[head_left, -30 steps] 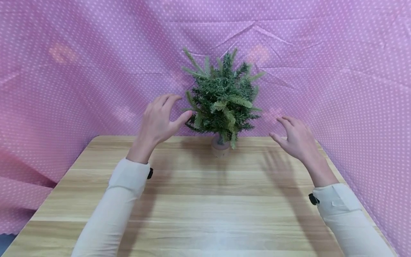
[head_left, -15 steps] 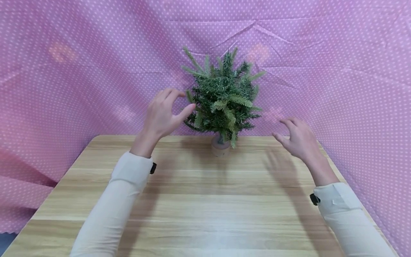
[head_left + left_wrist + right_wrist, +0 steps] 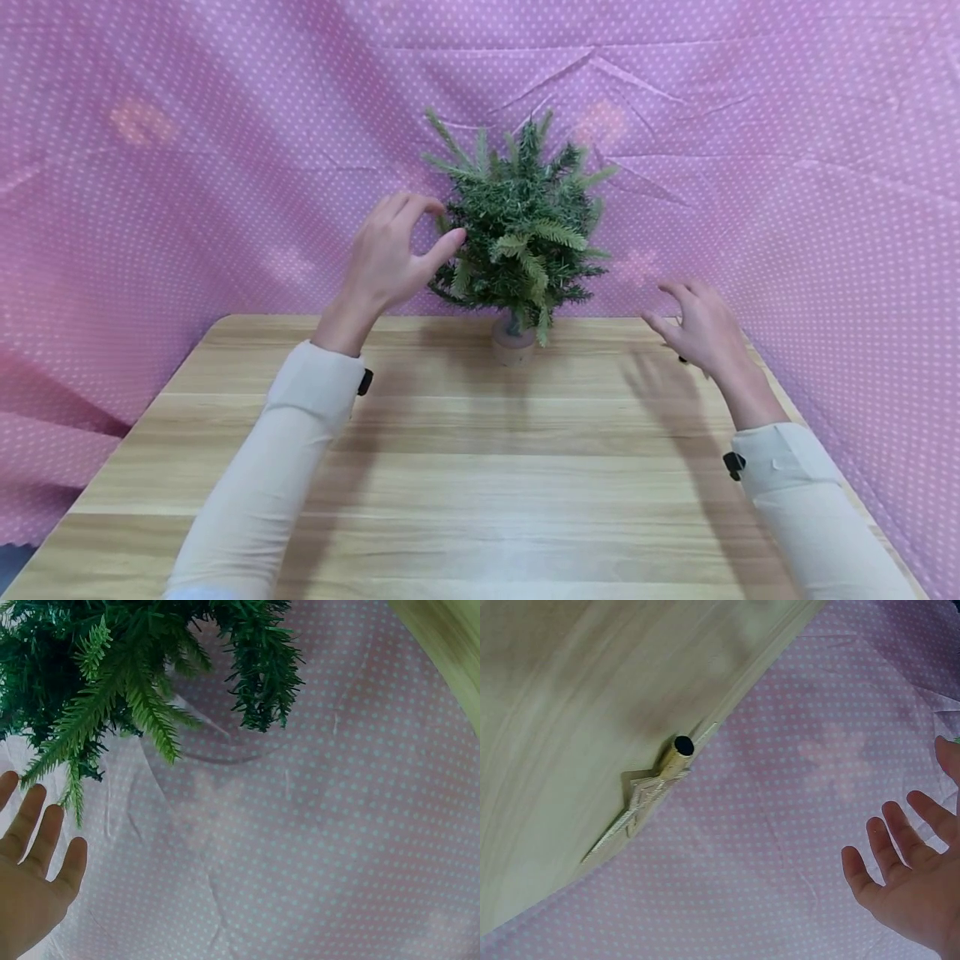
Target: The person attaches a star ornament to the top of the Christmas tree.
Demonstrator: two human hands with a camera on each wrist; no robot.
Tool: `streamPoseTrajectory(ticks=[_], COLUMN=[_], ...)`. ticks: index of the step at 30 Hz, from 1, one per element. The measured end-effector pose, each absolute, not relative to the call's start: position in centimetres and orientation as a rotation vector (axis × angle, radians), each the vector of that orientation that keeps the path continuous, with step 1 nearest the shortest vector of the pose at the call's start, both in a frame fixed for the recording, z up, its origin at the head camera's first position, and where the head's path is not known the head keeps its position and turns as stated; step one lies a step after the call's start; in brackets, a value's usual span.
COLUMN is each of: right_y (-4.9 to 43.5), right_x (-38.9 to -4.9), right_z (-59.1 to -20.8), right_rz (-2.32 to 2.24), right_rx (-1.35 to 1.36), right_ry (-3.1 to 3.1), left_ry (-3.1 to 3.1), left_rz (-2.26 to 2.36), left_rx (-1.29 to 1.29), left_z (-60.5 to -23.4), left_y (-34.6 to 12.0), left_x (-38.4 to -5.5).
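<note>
A small artificial fir tree [image 3: 517, 225] stands upright in a round pale base [image 3: 513, 352] near the table's back edge. At its left side my left hand [image 3: 390, 250] is raised, fingers softly bent, the thumb tip overlapping the branches in the head view. The left wrist view shows fingertips right by a lower light-green sprig [image 3: 71, 742]. My right hand [image 3: 703, 329] hovers over the table's back right corner, fingers spread, holding nothing. Below it lies a gold star-shaped tree topper [image 3: 675, 757] with a tubular socket, mostly hidden by the hand in the head view.
The topper lies right at the edge of the wooden table [image 3: 480, 475]. A pink dotted cloth [image 3: 225, 167] hangs behind and along both sides of the table, close behind the tree.
My left hand has moved up and right, closer to the tree's branches. The right hand has shifted slightly right and down, and the topper's dark socket end now shows beside it.
</note>
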State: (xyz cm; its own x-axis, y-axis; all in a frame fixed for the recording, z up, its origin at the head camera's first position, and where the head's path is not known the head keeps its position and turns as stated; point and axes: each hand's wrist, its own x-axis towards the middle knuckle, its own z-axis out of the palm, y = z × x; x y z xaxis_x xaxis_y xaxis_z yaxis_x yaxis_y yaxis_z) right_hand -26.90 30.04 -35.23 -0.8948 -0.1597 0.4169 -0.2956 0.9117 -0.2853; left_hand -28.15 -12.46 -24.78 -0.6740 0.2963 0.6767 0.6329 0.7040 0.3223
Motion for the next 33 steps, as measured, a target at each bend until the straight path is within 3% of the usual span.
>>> streamPoseTrajectory(ticks=[33], right_y=[33.1], right_x=[-27.7], right_z=[-37.1], right_rz=[0.564], right_rx=[0.247], right_ry=[-2.832], left_ry=[-2.402], left_rz=[-0.656], left_rx=[-0.747], left_z=[-22.8], left_y=[-10.0], left_x=[-29.8])
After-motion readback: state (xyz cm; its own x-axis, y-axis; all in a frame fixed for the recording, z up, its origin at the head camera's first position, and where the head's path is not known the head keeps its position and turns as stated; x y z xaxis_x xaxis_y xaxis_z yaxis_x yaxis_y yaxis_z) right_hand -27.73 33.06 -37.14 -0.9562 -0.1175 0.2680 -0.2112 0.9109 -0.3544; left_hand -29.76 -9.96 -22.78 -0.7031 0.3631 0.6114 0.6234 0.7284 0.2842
